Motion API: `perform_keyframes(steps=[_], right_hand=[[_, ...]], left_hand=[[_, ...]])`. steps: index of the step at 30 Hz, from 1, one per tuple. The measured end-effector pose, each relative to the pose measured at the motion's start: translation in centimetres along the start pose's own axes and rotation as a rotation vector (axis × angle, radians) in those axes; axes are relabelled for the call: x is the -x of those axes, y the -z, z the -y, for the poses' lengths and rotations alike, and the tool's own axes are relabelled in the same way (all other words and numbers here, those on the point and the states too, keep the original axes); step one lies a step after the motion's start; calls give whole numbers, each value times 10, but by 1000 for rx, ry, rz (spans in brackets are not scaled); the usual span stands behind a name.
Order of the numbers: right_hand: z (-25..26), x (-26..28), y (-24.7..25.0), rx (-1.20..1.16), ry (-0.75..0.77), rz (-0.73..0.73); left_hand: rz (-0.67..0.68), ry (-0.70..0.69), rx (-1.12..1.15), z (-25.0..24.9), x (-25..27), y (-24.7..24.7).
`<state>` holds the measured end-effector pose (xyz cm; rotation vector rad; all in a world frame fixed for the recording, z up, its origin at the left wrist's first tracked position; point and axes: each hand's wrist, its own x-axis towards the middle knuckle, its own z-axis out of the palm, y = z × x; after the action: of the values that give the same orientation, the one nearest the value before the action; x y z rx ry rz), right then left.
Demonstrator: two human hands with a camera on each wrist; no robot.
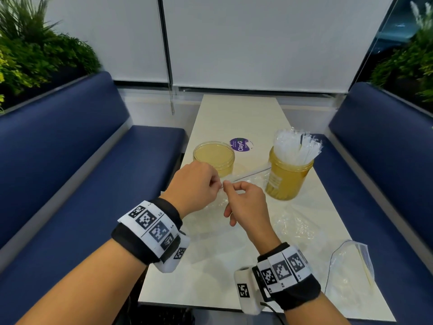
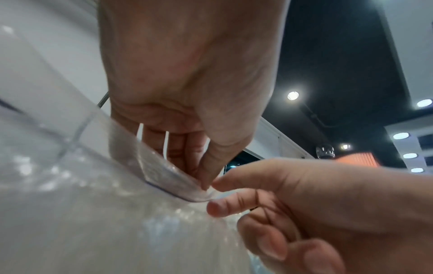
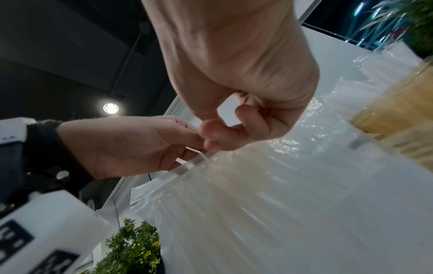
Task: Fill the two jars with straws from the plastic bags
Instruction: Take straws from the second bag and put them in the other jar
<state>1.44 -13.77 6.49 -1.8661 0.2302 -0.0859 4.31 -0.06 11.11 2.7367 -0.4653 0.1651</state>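
Two amber jars stand on the white table (image 1: 234,113). The left jar (image 1: 213,157) holds nothing; the right jar (image 1: 289,177) is packed with clear wrapped straws (image 1: 295,146). A clear plastic bag of straws (image 1: 210,221) lies under my hands, its top edge lifted. My left hand (image 1: 199,184) and right hand (image 1: 243,200) both pinch the bag's zip edge (image 2: 178,187), thumb and fingers close together. In the right wrist view the bag of straws (image 3: 257,204) spreads below the right hand (image 3: 218,133), with the left hand (image 3: 140,144) beside it.
An empty clear zip bag (image 1: 349,266) lies at the table's near right corner. A purple round sticker (image 1: 240,144) sits behind the jars. Blue bench seats (image 1: 82,184) flank the table, with plants (image 1: 35,50) behind them.
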Motion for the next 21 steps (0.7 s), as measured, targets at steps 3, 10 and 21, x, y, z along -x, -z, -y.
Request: perform_keyframes(steps=[3, 10, 21], right_hand=[[2, 1, 3, 17, 32, 44], [5, -3, 6, 131, 131, 46], [16, -17, 32, 150, 130, 146]], left_hand=[[5, 18, 86, 0, -2, 3], [14, -55, -2, -9, 8, 11], [225, -49, 72, -16, 21, 30]])
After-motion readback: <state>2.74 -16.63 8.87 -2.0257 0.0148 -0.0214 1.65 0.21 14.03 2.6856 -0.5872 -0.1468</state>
